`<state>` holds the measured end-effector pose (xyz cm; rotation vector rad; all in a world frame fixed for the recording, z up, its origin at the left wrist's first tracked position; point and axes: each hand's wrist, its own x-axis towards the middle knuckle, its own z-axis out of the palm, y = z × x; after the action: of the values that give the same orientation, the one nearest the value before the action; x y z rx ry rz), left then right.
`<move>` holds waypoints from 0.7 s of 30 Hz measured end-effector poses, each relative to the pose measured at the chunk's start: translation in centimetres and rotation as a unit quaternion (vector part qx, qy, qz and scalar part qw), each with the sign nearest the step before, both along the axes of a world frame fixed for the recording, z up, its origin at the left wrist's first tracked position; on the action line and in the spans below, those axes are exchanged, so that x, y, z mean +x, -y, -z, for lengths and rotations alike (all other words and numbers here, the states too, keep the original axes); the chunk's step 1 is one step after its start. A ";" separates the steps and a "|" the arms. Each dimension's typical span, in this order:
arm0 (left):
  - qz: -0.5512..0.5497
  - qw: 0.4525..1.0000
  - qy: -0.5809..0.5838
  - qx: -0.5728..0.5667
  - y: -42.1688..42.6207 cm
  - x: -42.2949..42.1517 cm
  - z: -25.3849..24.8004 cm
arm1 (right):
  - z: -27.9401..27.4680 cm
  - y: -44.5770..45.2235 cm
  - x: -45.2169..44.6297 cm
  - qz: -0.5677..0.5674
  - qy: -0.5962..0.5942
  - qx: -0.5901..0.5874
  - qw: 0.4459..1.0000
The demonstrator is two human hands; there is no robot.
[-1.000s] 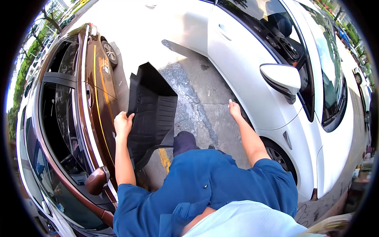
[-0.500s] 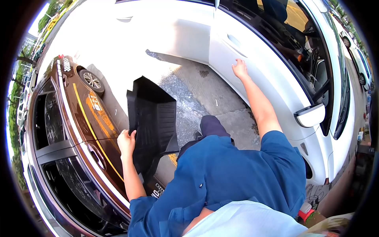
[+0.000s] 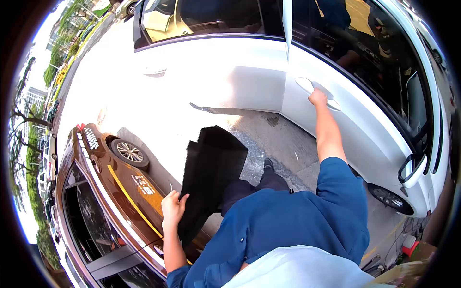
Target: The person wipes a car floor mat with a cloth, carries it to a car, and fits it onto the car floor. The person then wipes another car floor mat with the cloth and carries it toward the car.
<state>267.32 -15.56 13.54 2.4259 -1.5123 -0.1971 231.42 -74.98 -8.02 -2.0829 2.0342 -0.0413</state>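
My left hand [image 3: 174, 207] grips the edge of a black car floor mat [image 3: 211, 168], which hangs beside my legs with its raised rim turned away. The mat's lower part is partly hidden by my body. My right hand [image 3: 318, 97] is closed around the door handle [image 3: 331, 102] of a white car [image 3: 307, 129]. The front door still appears closed against the car body. Its window glass shows dark reflections and the car's interior.
A brown car [image 3: 108, 177] with orange and yellow markings stands close on my left. The white car's side mirror [image 3: 412, 171] juts out at right. A red and white object [image 3: 409, 245] and cables lie on the ground at lower right.
My right hand has moved from short of the door onto its handle and closed on it. The floor mat has turned, now showing its plain dark face. My view has shifted.
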 end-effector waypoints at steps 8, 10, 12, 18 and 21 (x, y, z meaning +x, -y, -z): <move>0.169 0.985 -0.030 0.005 6.6 11.7 3.7 | 0.4 -11.9 -0.2 -0.020 -0.013 -0.112 0.993; 0.237 0.971 -0.027 -0.009 7.7 14.8 5.8 | 0.3 -18.6 0.2 -0.031 0.000 -0.139 0.990; 0.277 0.960 -0.048 -0.002 9.6 17.7 6.7 | -1.5 -23.9 0.2 -0.028 0.001 -0.144 0.989; 0.363 0.928 -0.083 0.006 12.9 22.9 8.4 | -3.3 -44.6 -1.5 0.013 -0.070 -0.146 0.987; 0.394 0.914 -0.098 0.016 14.9 23.2 9.3 | -4.9 -55.3 -1.5 0.098 -0.166 -0.168 0.967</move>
<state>290.53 -30.45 4.24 1.6072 -2.2972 -0.5985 229.97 -19.65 -3.15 -2.1912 2.5895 -0.0811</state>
